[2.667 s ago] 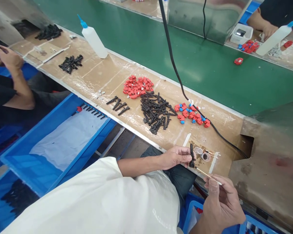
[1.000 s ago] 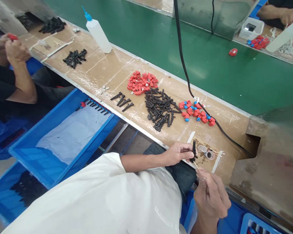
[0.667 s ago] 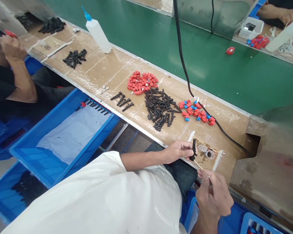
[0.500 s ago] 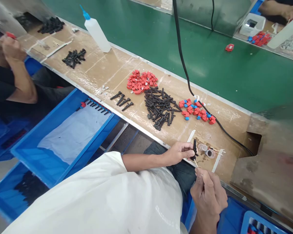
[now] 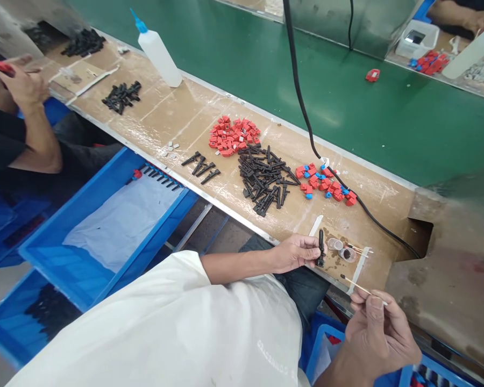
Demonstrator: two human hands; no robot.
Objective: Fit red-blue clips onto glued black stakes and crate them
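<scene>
My left hand (image 5: 296,252) pinches a slim black plastic part (image 5: 321,248), held upright near the table's front edge. Between the thumb and fingers of my right hand (image 5: 381,336) is a cotton swab (image 5: 357,285), its dark tip pointing left toward the black part but apart from it. Just beyond my hands stand two small clear cups (image 5: 348,254), one with dark contents, on a stained patch of board. More swabs (image 5: 361,249) lie beside the cups. A heap of similar black parts (image 5: 264,174) lies further left on the table.
Red blocks (image 5: 233,135) and red-and-blue pieces (image 5: 325,183) lie in piles. A black cable (image 5: 300,91) hangs across the table. A white squeeze bottle (image 5: 159,56) stands at the back. Blue bins (image 5: 105,290) sit at left. A co-worker's hand (image 5: 28,86) holds something red.
My right hand has drawn the swab away from the black part, down and to the right. My left hand stays in place. The red piece on the green surface has shifted slightly left.
</scene>
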